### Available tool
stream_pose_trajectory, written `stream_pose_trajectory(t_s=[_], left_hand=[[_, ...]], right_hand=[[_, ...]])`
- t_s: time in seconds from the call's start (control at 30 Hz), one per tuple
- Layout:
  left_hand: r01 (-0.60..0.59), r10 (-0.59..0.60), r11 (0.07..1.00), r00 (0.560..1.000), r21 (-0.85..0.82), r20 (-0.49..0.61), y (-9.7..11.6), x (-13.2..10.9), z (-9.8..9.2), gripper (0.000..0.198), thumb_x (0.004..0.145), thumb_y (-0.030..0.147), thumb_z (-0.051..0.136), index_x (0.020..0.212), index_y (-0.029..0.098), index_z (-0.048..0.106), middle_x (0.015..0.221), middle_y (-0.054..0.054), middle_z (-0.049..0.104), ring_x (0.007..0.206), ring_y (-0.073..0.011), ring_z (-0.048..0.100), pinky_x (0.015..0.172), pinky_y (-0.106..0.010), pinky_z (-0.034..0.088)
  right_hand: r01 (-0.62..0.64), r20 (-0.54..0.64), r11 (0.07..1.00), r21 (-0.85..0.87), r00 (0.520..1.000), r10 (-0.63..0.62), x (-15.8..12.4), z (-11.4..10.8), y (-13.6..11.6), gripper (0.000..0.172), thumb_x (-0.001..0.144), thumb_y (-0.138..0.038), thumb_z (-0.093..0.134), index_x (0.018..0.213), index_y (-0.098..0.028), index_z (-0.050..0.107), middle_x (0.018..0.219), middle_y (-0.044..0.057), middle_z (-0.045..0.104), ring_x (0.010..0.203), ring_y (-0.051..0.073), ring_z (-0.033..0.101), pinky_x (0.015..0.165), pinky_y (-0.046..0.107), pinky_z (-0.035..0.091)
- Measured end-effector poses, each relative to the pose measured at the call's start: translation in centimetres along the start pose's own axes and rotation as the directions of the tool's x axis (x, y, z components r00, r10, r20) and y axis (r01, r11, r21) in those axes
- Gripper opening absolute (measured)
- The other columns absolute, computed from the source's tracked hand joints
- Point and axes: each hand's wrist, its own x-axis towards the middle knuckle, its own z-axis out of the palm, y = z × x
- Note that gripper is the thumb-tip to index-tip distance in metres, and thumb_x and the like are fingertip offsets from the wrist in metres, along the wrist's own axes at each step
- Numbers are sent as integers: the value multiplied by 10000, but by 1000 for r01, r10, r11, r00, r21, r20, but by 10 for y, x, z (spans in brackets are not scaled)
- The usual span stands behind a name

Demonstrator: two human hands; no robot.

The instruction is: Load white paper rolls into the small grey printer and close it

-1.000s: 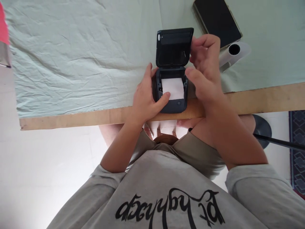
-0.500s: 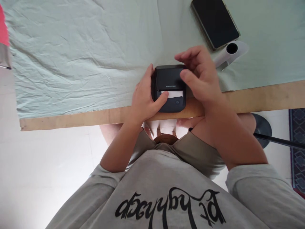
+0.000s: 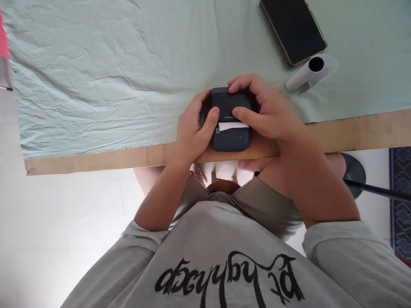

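Note:
A small dark label printer (image 3: 231, 140) lies at the table's front edge, with a strip of white paper (image 3: 233, 125) showing in its slot. My left hand (image 3: 196, 128) wraps round its left side, thumb on the top near the slot. From the right, my right hand (image 3: 268, 107) grips it, its thumb on the lid and its fingers over the far edge. Both palms hide the printer's sides.
A black phone or tablet (image 3: 293, 30) lies at the upper right. Beside its lower corner is a curled white roll (image 3: 313, 72). Pale green cloth (image 3: 112, 77) covers the table up to a bare wooden edge (image 3: 96, 162).
My right hand has come down from above the printer's right side and closed on it. My left thumb has shifted from the paper up to the lid.

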Motion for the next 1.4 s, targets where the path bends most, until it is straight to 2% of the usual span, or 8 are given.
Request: stream_pose_trajectory(t_s=[0.17,0.3,0.47,0.67,0.87,1.13,1.27,1.4], left_hand=[[-9,7,998,999,-56,-43,1,-1,1,592,1083,711,471,1444,255,579,1482,-80,690,1387,-287,666,1198,-459,552],[-10,6,998,998,-61,-61,4,-2,2,591,1091,691,472,1436,224,585,1480,-112,691,1385,-278,661,1201,-460,537],[-5,1,998,998,-62,-66,4,-3,2,532,1082,696,469,1421,307,599,1471,-87,692,1381,-292,653,1198,-497,525],[-16,13,995,999,-94,-36,3,-3,3,520,1067,710,464,1436,360,574,1503,-68,666,1418,-320,626,1244,-546,485],[-27,25,998,999,-63,-21,6,-5,1,534,1074,701,435,1479,373,551,1517,-66,661,1404,-315,631,1220,-544,510],[31,-28,995,999,-94,26,11,-7,-4,613,1070,723,429,1546,350,532,1570,-76,611,1480,-346,581,1272,-552,457],[3,-3,1000,1000,-10,16,16,-8,-5,570,1106,652,400,1556,323,515,1577,-87,617,1456,-317,600,1240,-508,485],[-3,3,1000,1000,14,12,17,-8,-4,567,1113,635,390,1571,316,486,1580,-100,617,1454,-316,603,1224,-502,493]], right_hand=[[31,10,999,-24,999,-31,1,3,-1,329,971,-412,673,1291,-368,613,1374,22,704,1303,269,664,1098,514,614],[44,-19,998,-41,999,-45,0,6,0,275,993,-427,627,1263,-372,624,1357,30,700,1341,276,639,1163,532,570],[65,-103,997,-40,992,-69,-3,12,-2,293,1015,-486,575,1281,-365,599,1325,38,704,1296,280,664,1157,513,572],[65,-155,995,-75,985,-76,-1,14,-10,273,999,-530,559,1204,-360,615,1224,41,713,1220,293,682,1116,512,584],[110,-152,985,-130,980,-129,-5,12,-13,287,987,-425,537,1256,-347,601,1274,35,707,1235,275,683,1112,514,569],[-64,-157,983,-171,987,37,-7,12,-28,281,967,-486,523,1221,-389,597,1313,18,728,1316,280,665,1172,544,555],[-13,-167,996,-91,986,-3,-5,11,-28,247,993,-509,558,1189,-377,630,1285,31,733,1303,285,676,1173,544,551],[-25,-155,994,-110,988,7,-4,10,-19,342,973,-599,557,1197,-353,638,1258,72,734,1275,328,681,1137,587,577]])
